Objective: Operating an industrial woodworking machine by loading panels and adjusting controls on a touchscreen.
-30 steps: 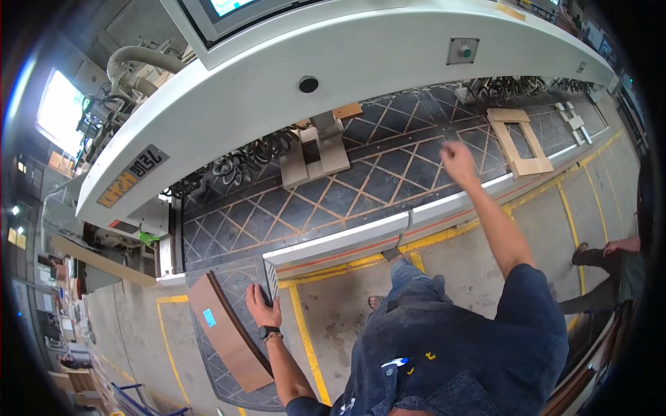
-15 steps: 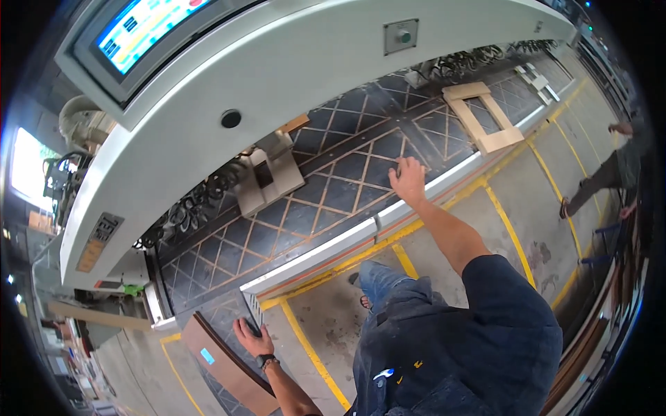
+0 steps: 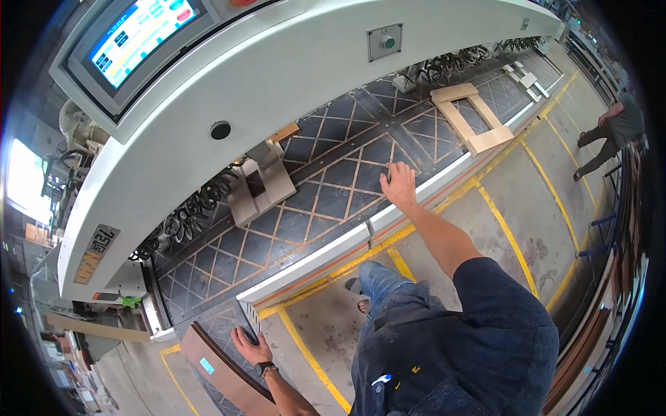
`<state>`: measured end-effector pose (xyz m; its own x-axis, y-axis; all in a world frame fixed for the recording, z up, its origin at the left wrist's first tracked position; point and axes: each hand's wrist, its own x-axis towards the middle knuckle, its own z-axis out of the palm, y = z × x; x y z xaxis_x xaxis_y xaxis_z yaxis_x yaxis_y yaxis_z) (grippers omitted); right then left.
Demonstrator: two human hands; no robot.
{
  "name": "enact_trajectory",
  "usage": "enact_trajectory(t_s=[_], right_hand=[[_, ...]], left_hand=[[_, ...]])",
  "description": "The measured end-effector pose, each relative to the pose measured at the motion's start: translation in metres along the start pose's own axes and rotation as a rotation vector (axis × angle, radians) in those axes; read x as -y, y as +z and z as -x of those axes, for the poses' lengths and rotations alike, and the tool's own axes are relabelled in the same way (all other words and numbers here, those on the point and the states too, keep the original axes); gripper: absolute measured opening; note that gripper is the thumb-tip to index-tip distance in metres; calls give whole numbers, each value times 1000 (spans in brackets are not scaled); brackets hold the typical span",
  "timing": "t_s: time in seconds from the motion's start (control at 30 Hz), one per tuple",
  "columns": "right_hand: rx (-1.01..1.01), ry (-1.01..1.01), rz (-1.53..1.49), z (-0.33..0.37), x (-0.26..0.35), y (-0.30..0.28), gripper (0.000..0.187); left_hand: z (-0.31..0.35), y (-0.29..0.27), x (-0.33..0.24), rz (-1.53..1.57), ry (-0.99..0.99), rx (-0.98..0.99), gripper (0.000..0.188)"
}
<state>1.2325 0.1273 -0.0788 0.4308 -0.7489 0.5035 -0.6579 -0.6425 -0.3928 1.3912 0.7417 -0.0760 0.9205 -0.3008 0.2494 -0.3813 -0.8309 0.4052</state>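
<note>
My left hand [image 3: 250,347] is low on the left, fingers stretched out and thumb apart, beside the dark end edge of the machine bed. A dark patch shows between its thumb and fingers; I cannot tell whether it belongs to the bed edge. Left of that hand lies a long brown panel [image 3: 218,371] with a small blue label. My right hand [image 3: 399,187] is over the front part of the dark machine bed [image 3: 333,195], its fingers apart and nothing visible in its grasp. Whether it touches the bed is unclear. Light strips cross the bed in a diamond pattern.
A light wooden frame [image 3: 490,141] lies on the bed to the right, with a pale block piece [image 3: 262,201] at its left. Above arches a white machine housing [image 3: 291,76] with a lit screen [image 3: 139,38]. A person [image 3: 613,132] stands far right. Yellow floor lines [image 3: 510,239] run alongside.
My view has shifted slightly, so both hands and the machine sit a little differently. My left hand's fingers look straighter. The person at the far right has changed stance.
</note>
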Motion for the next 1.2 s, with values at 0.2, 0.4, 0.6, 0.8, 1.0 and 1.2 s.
enact_trajectory(t_s=[0.2, 0.4, 0.6, 0.8, 1.0, 1.2], right_hand=[[9, -21, -36, 4, 6, 2, 30], [0, -4, 23, 4, -5, 0, 28], [34, -24, 16, -3, -1, 2, 29], [-34, -103, 6, -8, 2, 10, 30], [39, -66, -17, -3, -25, 15, 31], [16, -168, 107, 0, -29, 20, 33]], left_hand=[[8, -2, 13, -22, -3, -26, 78], [1, 2, 2, 4, 22, -22, 74], [-1, 1, -1, 12, -9, -23, 73], [0, 0, 7, 8, 18, -53, 74], [-4, 8, 9, 12, 48, -85, 69], [7, -4, 1, 33, -4, -172, 70]])
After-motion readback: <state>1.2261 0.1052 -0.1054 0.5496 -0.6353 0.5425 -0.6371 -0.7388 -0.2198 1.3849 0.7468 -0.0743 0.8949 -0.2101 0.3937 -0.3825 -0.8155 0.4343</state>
